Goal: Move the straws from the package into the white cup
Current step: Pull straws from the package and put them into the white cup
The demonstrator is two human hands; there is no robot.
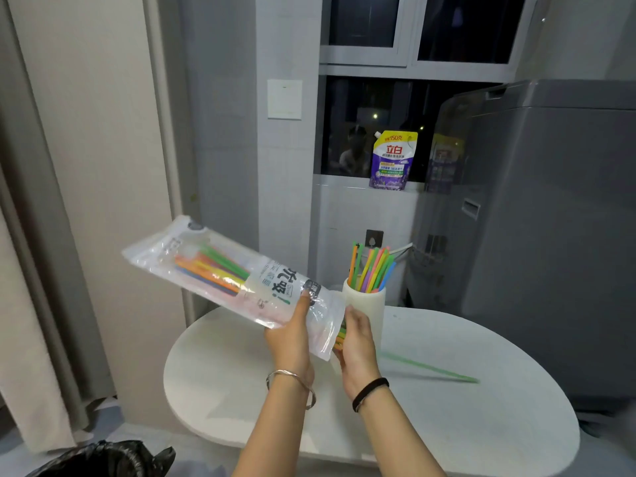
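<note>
My left hand (290, 333) grips the clear plastic straw package (220, 270) near its open lower end and holds it tilted above the table. Coloured straws still fill its upper part. My right hand (356, 346) is at the package mouth, closed on the ends of a few straws (340, 337) that stick out. The white cup (370, 304) stands just behind my right hand with several coloured straws (371, 268) upright in it. One green straw (430, 367) lies loose on the table to the right.
The white oval table (447, 425) sits under my hands. A grey washing machine (550, 218) stands at the right. A purple detergent pouch (394, 160) rests on the window ledge. A black bin bag (103, 459) is at the lower left, a curtain (44, 270) along the left.
</note>
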